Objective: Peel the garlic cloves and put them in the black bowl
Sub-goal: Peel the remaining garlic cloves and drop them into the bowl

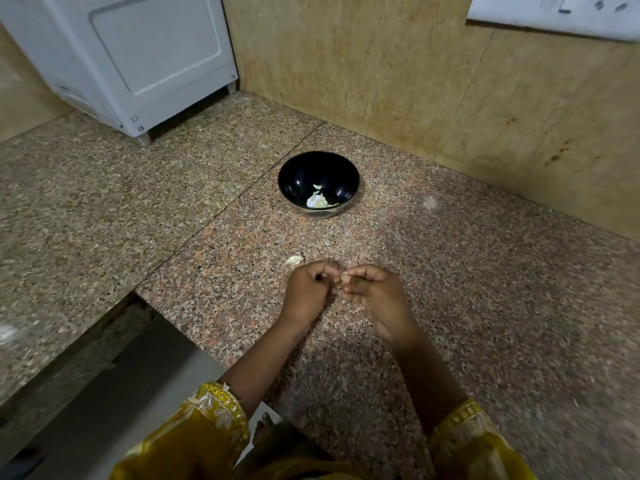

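Nothing legible appears anywhere. The white switch plate [554, 15] far beyond the right hand [372, 296] bears only blurred marks; the white appliance [121, 57] beyond the left hand [306, 289] shows no readable label.

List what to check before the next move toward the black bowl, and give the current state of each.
1. Grip: left hand and right hand both pinch a small piece between their fingertips: ok.
2. That piece fully peeled: cannot tell, it is blurred and mostly hidden.
3. Black bowl upright on the counter, mouth open: ok.
4. Bowl holds pale pieces, with room for more: ok.
5. Loose clove lies on the counter beside the left hand, outside the bowl: not ok.
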